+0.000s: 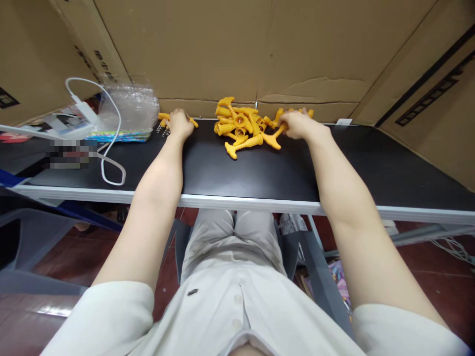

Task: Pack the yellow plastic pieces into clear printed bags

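A pile of yellow plastic corkscrews (239, 123) with T-shaped handles and hollow sleeves lies at the back middle of the black tabletop. Left of it, my left hand (180, 123) is closed over a yellow corkscrew handle (193, 122), its end showing beside my fingers. Several metal spirals (160, 129) lie just left of that hand. At the pile's right side, my right hand (297, 123) has its fingers closed at the end of a yellow corkscrew (273, 140). More yellow pieces (309, 112) show behind this hand, partly hidden by it.
Cardboard panels (222, 49) stand along the back of the table (252, 173). On the left are clear plastic bags (129, 104), a colourful packet (122, 136) and a looped white cable (119, 118). A small white piece (344, 121) lies at the back right.
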A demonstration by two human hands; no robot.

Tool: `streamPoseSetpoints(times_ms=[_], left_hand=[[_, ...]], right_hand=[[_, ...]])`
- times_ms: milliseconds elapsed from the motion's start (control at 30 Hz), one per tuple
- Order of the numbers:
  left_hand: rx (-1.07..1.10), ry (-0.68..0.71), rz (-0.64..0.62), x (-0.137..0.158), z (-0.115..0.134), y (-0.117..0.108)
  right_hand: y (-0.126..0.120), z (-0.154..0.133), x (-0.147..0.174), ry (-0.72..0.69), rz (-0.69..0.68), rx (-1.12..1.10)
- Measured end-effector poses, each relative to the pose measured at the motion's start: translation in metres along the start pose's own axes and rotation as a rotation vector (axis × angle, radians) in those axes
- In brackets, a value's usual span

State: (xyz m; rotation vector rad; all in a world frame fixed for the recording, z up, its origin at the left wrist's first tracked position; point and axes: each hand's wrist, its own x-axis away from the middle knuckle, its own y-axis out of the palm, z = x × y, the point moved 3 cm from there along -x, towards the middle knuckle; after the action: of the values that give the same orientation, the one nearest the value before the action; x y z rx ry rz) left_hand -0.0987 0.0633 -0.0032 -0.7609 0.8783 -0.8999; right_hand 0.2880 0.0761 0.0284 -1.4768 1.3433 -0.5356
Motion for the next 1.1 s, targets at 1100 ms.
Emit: streamPoseSetpoints(times_ms=[1100], left_hand=[[0.030,0.678,0.045,0.073,0.118,-0.015]], right_hand=[[-0.001,-0.103,0.030,-0.365,0.233,0.464]])
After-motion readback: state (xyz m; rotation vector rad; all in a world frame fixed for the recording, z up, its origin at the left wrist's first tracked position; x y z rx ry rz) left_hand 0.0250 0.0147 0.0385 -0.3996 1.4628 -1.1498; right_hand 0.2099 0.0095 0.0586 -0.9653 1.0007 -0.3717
